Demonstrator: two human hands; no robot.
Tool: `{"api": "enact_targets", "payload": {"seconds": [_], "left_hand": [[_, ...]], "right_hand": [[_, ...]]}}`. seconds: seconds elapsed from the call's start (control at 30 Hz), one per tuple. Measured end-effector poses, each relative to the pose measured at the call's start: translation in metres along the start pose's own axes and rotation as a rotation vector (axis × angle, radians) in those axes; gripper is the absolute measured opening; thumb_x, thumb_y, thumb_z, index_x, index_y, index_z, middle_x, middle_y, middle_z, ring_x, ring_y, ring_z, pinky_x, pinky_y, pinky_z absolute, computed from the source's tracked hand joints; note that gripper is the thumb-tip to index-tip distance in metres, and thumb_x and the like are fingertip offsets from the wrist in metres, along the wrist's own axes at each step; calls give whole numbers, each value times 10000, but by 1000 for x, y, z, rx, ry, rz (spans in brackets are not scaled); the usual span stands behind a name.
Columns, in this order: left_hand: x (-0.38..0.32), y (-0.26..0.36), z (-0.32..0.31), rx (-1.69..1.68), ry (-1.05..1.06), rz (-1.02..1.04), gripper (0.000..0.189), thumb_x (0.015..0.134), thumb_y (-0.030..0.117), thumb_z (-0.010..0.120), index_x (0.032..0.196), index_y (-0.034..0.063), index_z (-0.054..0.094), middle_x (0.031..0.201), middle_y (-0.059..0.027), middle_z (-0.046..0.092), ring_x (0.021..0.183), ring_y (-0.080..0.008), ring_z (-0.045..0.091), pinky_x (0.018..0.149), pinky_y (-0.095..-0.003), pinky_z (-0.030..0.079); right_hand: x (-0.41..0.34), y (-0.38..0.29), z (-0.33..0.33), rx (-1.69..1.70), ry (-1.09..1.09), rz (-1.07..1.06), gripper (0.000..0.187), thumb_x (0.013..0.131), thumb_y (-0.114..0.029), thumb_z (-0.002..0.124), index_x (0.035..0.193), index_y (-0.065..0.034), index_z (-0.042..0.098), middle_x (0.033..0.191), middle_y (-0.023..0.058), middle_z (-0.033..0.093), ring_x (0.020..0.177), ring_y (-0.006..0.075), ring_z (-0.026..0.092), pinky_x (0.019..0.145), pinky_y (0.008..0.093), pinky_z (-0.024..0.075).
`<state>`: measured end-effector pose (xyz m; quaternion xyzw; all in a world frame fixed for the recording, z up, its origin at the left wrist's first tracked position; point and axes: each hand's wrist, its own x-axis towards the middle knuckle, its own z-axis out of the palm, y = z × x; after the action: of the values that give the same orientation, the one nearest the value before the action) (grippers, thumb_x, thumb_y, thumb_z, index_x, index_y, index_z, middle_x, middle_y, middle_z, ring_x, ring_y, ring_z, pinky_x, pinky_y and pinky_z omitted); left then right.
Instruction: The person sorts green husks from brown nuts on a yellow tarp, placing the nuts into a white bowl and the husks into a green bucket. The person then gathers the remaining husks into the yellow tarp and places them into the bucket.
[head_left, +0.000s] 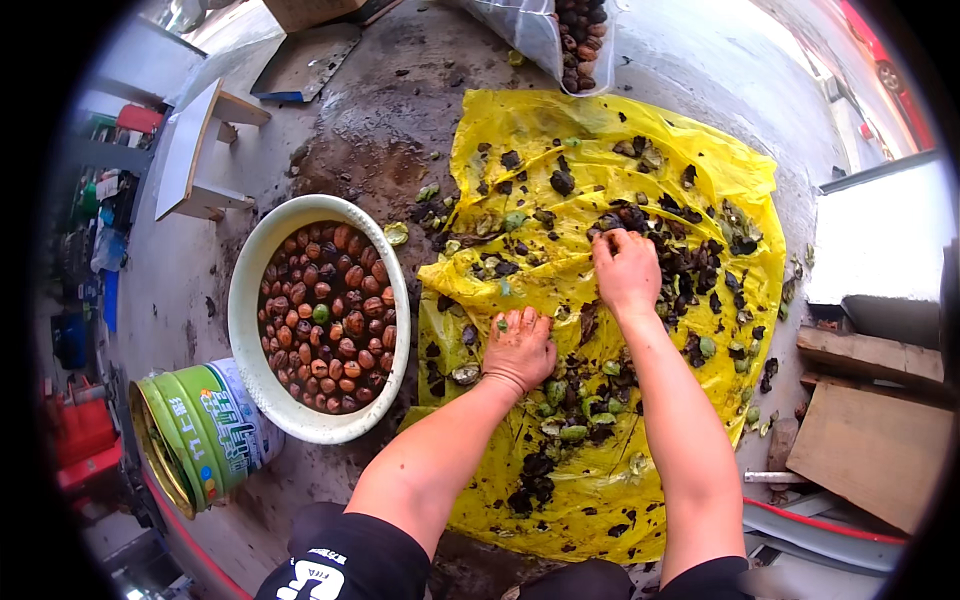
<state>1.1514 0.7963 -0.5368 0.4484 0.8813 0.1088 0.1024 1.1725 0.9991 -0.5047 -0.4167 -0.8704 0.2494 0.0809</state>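
A creased yellow plastic sheet (525, 277) lies on the ground before me, strewn with blackened walnut husks (697, 262) and greenish husk pieces (574, 433). My left hand (521, 349) rests palm down on the sheet, a green scrap stuck to its fingers. Farther up, my right hand (628, 271) bends its fingers down at a dark clump of husk (626, 217); whether they grip it or the sheet is hidden. Left of the sheet stands a pale plastic basin (244, 330) full of brown walnuts (352, 322) in dark liquid, with one green nut (321, 313) among them.
A green-and-white metal bucket (195, 427) lies tipped beside the basin. Behind it is a small white stool (187, 154). A translucent sack (517, 37) holding walnuts lies beyond the sheet. Boards (874, 450) lean at the right. A cardboard box (307, 11) sits at the far left.
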Motion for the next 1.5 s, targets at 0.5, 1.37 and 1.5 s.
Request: {"api": "enact_targets", "payload": {"seconds": [0.5,1.37,1.5], "left_hand": [[0,7,-10,-68,-190,-51,279,882,293,542,1094,118,589,1160,-97,563,1156,-265,520,1075,-447,336],[-5,6,3,-141,-104,-62,323,926,309,509,1178,110,545,1301,-136,582,1261,-295,518,1141,-480,272],[-2,9,-17,-107,-349,-28,622,956,513,437,1451,137,445,1449,-126,495,1378,-262,417,1182,-475,219]], "right_hand": [[34,-17,-18,1484,-464,459,207,1004,-348,597,1000,-142,584,788,42,629,551,140,551,476,310,438],[-66,-38,-7,1595,-526,305,257,1011,-68,553,1256,6,545,1081,172,680,939,319,725,741,406,632],[-87,-119,-11,1529,-640,157,233,1014,-64,546,1230,19,569,1084,167,685,894,286,731,736,356,613]]}}
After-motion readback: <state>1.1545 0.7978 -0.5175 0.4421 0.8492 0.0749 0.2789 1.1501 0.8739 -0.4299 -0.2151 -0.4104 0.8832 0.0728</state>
